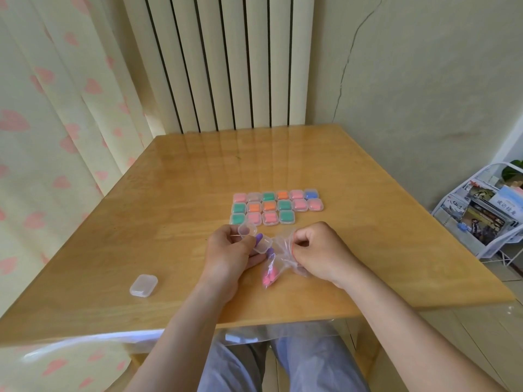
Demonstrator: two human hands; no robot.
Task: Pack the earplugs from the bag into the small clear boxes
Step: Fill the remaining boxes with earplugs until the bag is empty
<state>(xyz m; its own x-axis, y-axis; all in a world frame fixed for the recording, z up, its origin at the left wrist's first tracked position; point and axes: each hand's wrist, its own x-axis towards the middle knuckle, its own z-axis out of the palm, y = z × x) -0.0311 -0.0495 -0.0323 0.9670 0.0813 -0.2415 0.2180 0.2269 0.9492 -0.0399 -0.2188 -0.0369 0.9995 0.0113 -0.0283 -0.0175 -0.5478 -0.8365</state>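
Observation:
My left hand (229, 251) holds a small clear box (256, 239) with its lid flipped open, and a purple earplug (259, 238) lies in it. A second purple earplug (270, 251) shows just below the box. My right hand (317, 250) pinches the top of a clear plastic bag (283, 258) that rests on the table. Pink earplugs (270, 278) sit in the bag's lower end. Several shut boxes filled with pink, green, orange and blue earplugs (276, 207) stand in rows just beyond my hands.
One shut, empty clear box (143, 285) lies on the wooden table (198, 171) at the near left. A radiator stands behind the table, a curtain hangs at the left. A white rack of magazines (481, 213) stands on the floor at the right.

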